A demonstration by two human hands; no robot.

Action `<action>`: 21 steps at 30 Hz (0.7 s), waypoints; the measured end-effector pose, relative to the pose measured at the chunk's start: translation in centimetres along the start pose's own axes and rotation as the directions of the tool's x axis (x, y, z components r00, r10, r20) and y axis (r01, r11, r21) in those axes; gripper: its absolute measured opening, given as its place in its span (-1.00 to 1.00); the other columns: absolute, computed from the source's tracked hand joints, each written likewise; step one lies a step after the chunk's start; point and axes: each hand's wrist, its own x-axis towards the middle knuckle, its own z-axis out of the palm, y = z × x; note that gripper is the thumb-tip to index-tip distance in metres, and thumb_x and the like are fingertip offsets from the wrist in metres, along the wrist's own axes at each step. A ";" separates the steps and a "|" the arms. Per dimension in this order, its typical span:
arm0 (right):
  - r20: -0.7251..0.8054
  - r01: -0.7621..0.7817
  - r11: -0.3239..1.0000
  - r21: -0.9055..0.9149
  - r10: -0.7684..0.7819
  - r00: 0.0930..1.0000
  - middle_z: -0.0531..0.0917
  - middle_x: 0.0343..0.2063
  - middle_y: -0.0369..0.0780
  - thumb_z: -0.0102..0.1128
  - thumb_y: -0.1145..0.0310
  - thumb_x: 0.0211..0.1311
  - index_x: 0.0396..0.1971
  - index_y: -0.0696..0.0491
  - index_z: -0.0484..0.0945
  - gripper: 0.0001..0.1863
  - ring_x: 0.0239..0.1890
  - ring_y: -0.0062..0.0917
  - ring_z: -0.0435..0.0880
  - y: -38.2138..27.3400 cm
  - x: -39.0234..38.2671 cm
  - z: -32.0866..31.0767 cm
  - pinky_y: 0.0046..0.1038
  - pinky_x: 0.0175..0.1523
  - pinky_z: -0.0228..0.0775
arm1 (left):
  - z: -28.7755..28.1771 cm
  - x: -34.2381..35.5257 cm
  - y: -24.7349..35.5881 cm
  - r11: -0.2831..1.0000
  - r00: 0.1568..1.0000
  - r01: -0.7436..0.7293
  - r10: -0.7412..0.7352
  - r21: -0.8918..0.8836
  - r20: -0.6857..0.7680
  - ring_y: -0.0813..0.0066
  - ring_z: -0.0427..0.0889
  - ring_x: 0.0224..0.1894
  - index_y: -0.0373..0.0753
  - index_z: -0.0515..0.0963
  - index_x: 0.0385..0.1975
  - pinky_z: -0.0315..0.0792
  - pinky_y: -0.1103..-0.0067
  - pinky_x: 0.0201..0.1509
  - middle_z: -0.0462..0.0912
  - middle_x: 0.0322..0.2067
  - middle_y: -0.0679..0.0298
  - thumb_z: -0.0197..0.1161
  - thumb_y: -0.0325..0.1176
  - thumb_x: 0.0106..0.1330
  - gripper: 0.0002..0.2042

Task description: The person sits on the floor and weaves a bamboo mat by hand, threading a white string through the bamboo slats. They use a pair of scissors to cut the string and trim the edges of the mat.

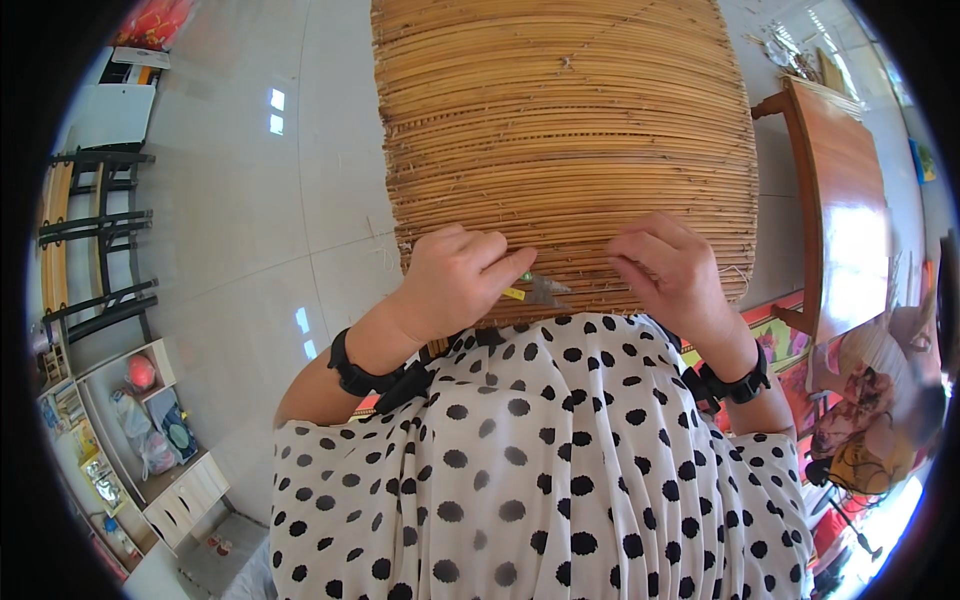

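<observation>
A mat of thin brown bamboo strips [570,130], tied with thread knots, spreads in front of me, its near edge at my lap. My left hand [455,275] is over its near left part, fingers curled and thumb stretched toward the middle. Just below that thumb shows a small item [545,290] with a yellow strip, a green spot and a greyish pointed part; whether the hand grips it, I cannot tell. Over the near right part, my right hand [670,265] has its fingers bent in a pinch. What they hold, if anything, is too small to make out.
To the right stands a reddish-brown wooden table [840,210]. Another person [880,420] sits at the lower right. On the left are black-framed racks [100,225] and an open cabinet [150,450] with bags. Pale glossy floor tiles [240,200] lie between.
</observation>
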 end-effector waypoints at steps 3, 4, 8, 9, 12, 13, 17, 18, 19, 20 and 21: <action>0.011 0.072 0.997 0.014 -0.072 0.997 0.63 -0.38 -0.20 0.38 0.59 -0.04 -0.37 0.10 0.65 -0.82 -0.33 -0.28 0.64 0.1 0.6 1.0 -0.35 -0.22 0.53 | 1.0 -0.3 0.8 0.995 0.993 0.077 -0.082 -0.065 -0.084 0.40 0.50 -0.57 -0.16 0.67 -0.33 0.38 0.51 -0.50 0.43 -0.57 0.37 0.29 -0.46 -0.04 -0.78; 0.014 0.086 0.996 0.008 -0.086 0.996 0.63 -0.37 -0.21 0.39 0.59 -0.05 -0.38 0.10 0.66 -0.81 -0.32 -0.29 0.63 0.2 0.7 1.4 -0.35 -0.22 0.53 | 1.1 -0.3 0.9 0.992 0.992 0.099 -0.105 -0.081 -0.070 0.40 0.50 -0.57 -0.16 0.66 -0.34 0.38 0.50 -0.50 0.43 -0.57 0.36 0.28 -0.47 -0.04 -0.79; 0.043 0.128 0.991 -0.032 -0.126 0.991 0.61 -0.36 -0.24 0.41 0.58 -0.09 -0.38 0.08 0.67 -0.79 -0.29 -0.33 0.62 0.4 1.1 2.4 -0.36 -0.22 0.54 | 0.9 0.0 1.1 0.985 0.989 0.146 -0.148 -0.091 -0.010 0.38 0.52 -0.56 -0.18 0.61 -0.40 0.38 0.49 -0.51 0.43 -0.56 0.33 0.26 -0.46 -0.03 -0.84; 0.054 0.136 0.990 -0.048 -0.133 0.990 0.60 -0.36 -0.25 0.41 0.57 -0.10 -0.37 0.08 0.68 -0.79 -0.28 -0.34 0.61 0.5 1.2 2.5 -0.36 -0.22 0.54 | 0.9 0.1 1.1 0.986 0.989 0.148 -0.148 -0.079 0.005 0.38 0.52 -0.55 -0.18 0.59 -0.40 0.38 0.48 -0.51 0.42 -0.56 0.33 0.26 -0.46 -0.03 -0.85; 0.080 0.123 0.990 -0.064 -0.117 0.990 0.59 -0.36 -0.26 0.42 0.56 -0.12 -0.38 0.06 0.69 -0.79 -0.27 -0.35 0.61 0.4 1.2 2.7 -0.37 -0.23 0.55 | 1.2 0.1 1.0 0.992 0.994 0.108 -0.107 -0.069 0.015 0.36 0.50 -0.55 -0.21 0.59 -0.34 0.35 0.49 -0.50 0.49 -0.53 0.32 0.35 -0.51 -0.11 -0.74; 0.080 0.124 0.990 -0.063 -0.119 0.990 0.59 -0.37 -0.26 0.42 0.55 -0.12 -0.39 0.06 0.69 -0.79 -0.28 -0.36 0.60 0.4 1.2 2.8 -0.37 -0.23 0.54 | 1.2 0.1 1.0 0.994 0.995 0.100 -0.099 -0.048 0.017 0.36 0.50 -0.55 -0.22 0.58 -0.34 0.35 0.49 -0.49 0.48 -0.53 0.33 0.33 -0.50 -0.08 -0.76; 0.094 0.133 0.989 -0.062 -0.127 0.987 0.59 -0.38 -0.27 0.44 0.53 -0.12 -0.40 0.05 0.69 -0.80 -0.29 -0.36 0.60 0.5 1.5 2.9 -0.37 -0.24 0.54 | 1.4 0.5 1.2 0.997 0.998 0.054 -0.055 0.048 0.006 0.41 0.50 -0.56 -0.22 0.48 -0.44 0.34 0.52 -0.47 0.43 -0.57 0.32 0.23 -0.46 0.03 -0.89; 0.096 0.140 0.989 -0.054 -0.134 0.986 0.59 -0.38 -0.27 0.44 0.52 -0.12 -0.40 0.05 0.69 -0.80 -0.29 -0.37 0.60 0.4 1.6 3.0 -0.37 -0.25 0.54 | 1.3 0.4 1.2 0.996 0.999 0.043 -0.044 0.082 0.005 0.42 0.49 -0.58 -0.21 0.43 -0.49 0.34 0.53 -0.47 0.41 -0.59 0.32 0.20 -0.44 0.05 -0.92; 0.094 0.143 0.988 -0.060 -0.137 0.986 0.59 -0.38 -0.27 0.44 0.52 -0.12 -0.40 0.05 0.69 -0.80 -0.30 -0.37 0.60 0.3 1.7 3.0 -0.37 -0.25 0.53 | 1.3 0.3 1.2 0.996 0.999 0.040 -0.039 0.083 -0.007 0.44 0.49 -0.58 -0.21 0.43 -0.50 0.33 0.54 -0.46 0.41 -0.59 0.32 0.20 -0.43 0.06 -0.92; 0.092 0.146 0.987 -0.065 -0.139 0.986 0.59 -0.38 -0.28 0.45 0.52 -0.12 -0.40 0.05 0.69 -0.80 -0.30 -0.37 0.60 0.2 1.6 3.0 -0.37 -0.26 0.53 | 1.4 0.3 1.2 0.996 0.999 0.037 -0.035 0.084 -0.019 0.45 0.49 -0.58 -0.21 0.42 -0.50 0.33 0.55 -0.46 0.41 -0.59 0.32 0.19 -0.42 0.07 -0.92; 0.092 0.144 0.987 -0.071 -0.137 0.986 0.59 -0.38 -0.28 0.45 0.51 -0.11 -0.40 0.05 0.68 -0.80 -0.31 -0.37 0.60 0.2 1.5 3.1 -0.37 -0.26 0.53 | 1.7 0.3 1.2 0.996 0.999 0.033 -0.031 0.081 -0.029 0.47 0.49 -0.58 -0.21 0.41 -0.50 0.32 0.56 -0.46 0.41 -0.60 0.32 0.19 -0.42 0.08 -0.91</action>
